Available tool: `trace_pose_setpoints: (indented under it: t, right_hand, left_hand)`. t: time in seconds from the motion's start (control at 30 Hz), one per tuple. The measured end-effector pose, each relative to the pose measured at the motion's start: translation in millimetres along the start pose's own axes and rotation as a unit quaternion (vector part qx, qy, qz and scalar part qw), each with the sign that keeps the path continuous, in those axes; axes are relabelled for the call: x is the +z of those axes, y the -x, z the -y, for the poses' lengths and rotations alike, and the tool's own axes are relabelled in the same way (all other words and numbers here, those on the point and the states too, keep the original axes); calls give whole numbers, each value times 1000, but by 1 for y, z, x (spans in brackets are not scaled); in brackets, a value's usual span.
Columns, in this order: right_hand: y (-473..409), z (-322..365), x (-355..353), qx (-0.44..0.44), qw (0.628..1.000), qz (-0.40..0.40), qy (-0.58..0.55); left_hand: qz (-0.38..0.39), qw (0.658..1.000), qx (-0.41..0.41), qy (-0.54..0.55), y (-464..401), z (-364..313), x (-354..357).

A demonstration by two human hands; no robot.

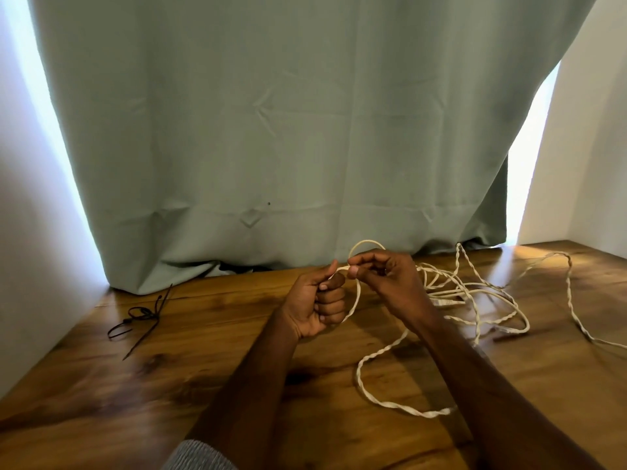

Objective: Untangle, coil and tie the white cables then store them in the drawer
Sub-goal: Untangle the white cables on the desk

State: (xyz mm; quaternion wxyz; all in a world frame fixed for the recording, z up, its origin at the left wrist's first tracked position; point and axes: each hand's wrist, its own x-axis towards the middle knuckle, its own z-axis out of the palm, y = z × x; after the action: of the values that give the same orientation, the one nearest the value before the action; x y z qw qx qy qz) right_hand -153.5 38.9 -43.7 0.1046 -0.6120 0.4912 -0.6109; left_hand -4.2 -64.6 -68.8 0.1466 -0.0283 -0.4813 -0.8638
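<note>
**One loop formed; coiling barely begun**

Head view:
- Cable point(475, 293): white, twisted; most of it is left sprawled in loose tangles on the table point(101, 401), right of centre, with one end trailing toward the near edge. A single loop is raised above the hands.
- Left hand point(319, 303): closed in a fist round the loop's base.
- Right hand point(383, 276): cable pinched between thumb and fingertips, just beside the left.
- Ties point(142, 317): black, lying unused at the left, well apart from the cable.
- Drawer: not seen.

Judged outstanding: untangling, remaining coils, tying, storage.
</note>
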Motion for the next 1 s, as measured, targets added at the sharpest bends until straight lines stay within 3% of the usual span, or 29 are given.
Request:
trace_pose_setpoints:
  t: [0.23,0.5,0.73,1.0]
  right_hand:
    - [-2,-1,-5,-31,999,-12,20]
    - [-2,2,0,-20,999,-30,5]
    - [1,-14,0,19,980,61,188]
    - [2,-18,0,12,953,4,304]
  left_hand:
    - [-2,999,-46,-20,1,6,0]
    - [58,998,-16,26,0,-3,1]
    - [26,994,73,75,-2,-11,2]
    - [-33,989,129,69,-1,-15,9]
